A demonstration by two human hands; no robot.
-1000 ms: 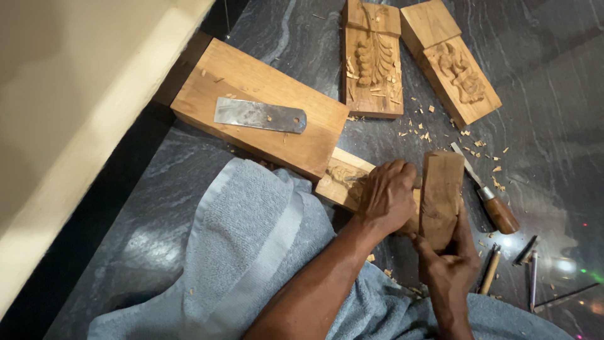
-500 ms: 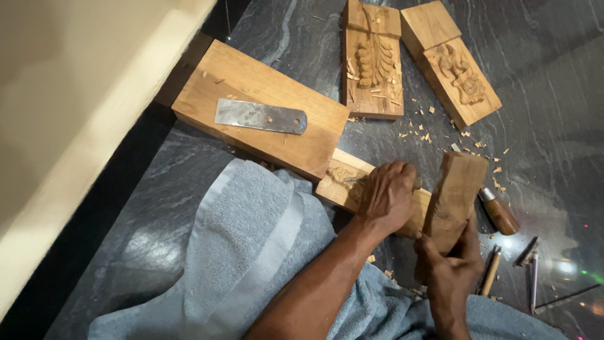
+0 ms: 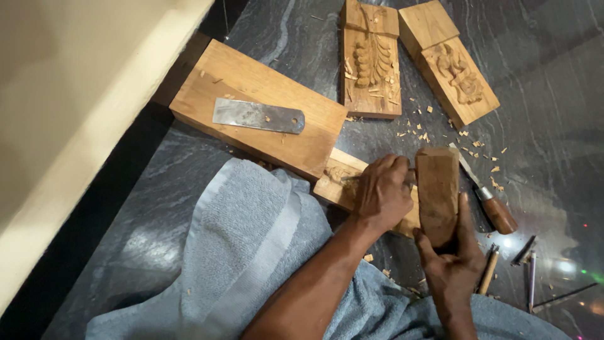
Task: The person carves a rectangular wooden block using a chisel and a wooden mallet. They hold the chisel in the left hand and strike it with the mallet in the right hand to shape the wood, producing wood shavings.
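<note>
My left hand (image 3: 382, 192) is closed around a thin carving chisel (image 3: 350, 178) whose tip rests on a pale wood piece (image 3: 336, 182) lying on the dark stone floor. My right hand (image 3: 454, 264) grips a brown wooden mallet block (image 3: 438, 195), held upright just right of my left hand and touching or nearly touching it. The chisel's handle is hidden inside my left fist. A grey towel (image 3: 251, 252) covers my lap below both arms.
A large plain wood block (image 3: 251, 85) with a flat steel blade (image 3: 258, 116) on it lies to the upper left. Two carved panels (image 3: 371, 60) (image 3: 456, 69) lie at the top. A wood-handled chisel (image 3: 487, 198), several thin tools (image 3: 528, 264) and wood chips lie to the right.
The mallet block tilted away to the right half a second ago and has come back upright against my left hand. My left hand stayed on the pale wood piece.
</note>
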